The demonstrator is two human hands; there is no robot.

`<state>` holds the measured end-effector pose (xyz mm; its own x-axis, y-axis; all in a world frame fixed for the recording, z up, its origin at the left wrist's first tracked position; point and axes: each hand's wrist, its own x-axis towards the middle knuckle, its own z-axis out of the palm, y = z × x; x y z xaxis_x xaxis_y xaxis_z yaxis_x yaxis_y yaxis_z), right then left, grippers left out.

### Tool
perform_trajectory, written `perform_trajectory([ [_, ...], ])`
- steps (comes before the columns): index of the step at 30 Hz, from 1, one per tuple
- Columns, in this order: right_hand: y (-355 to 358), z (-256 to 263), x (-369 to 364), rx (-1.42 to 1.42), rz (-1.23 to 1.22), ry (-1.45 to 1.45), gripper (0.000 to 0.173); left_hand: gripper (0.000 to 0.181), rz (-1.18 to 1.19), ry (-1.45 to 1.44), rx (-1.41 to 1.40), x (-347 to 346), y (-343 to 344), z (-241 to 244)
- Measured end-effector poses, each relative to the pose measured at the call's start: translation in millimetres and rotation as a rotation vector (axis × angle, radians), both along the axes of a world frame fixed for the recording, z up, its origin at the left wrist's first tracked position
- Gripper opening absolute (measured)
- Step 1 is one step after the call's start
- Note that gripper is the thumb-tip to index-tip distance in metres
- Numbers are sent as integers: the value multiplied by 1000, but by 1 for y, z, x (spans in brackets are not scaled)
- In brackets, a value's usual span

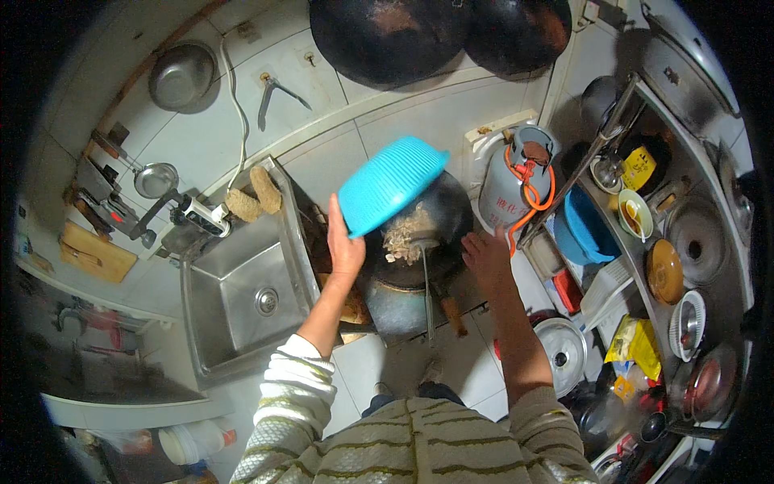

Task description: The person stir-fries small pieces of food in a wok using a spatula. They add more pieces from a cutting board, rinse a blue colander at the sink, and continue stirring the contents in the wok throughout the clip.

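Observation:
My left hand point(347, 245) grips the rim of a blue ribbed plastic basket point(393, 181), which is tilted over a dark wok point(453, 206). Pieces of pale brown food point(411, 233) lie in the wok; what they are I cannot tell. A metal spatula point(426, 284) rests with its head in the food and its handle towards me. Beside it the wok's wooden handle point(452, 314) points my way. To the right of the wok, my right hand point(484, 251) has its fingers apart and holds nothing. The wok sits on a round stove point(396, 308).
A steel sink point(242, 302) stands on the left. Behind the wok at right is a gas cylinder point(505, 187) with an orange hose point(532, 199). Shelves point(641, 260) with bowls line the right side. Large woks point(387, 36) hang on the wall; a pot lid point(562, 357) stands low at right.

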<state>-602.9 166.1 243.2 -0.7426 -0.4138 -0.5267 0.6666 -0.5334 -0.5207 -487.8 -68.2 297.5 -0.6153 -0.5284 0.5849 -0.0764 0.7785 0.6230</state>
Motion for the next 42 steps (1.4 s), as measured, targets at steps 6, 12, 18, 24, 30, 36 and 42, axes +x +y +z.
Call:
perform_trajectory([
  [6,-33,0,-45,-228,211,46,84,76,-142,-457,-132,3,29,-31],
  [12,-15,2,7,132,418,178,75,66,189,25,195,34,-53,-13],
  [18,19,-41,49,-1,530,293,62,55,322,231,899,156,-134,37],
  [24,14,-11,108,194,375,159,44,65,575,-159,-165,337,-142,14],
  [30,-22,9,137,223,351,174,32,69,622,-244,-62,429,-152,-27],
  [36,-128,32,175,387,613,450,31,53,640,-98,112,429,-204,-32],
  [42,-295,5,190,531,858,1321,33,48,644,-144,472,407,-241,-59],
])
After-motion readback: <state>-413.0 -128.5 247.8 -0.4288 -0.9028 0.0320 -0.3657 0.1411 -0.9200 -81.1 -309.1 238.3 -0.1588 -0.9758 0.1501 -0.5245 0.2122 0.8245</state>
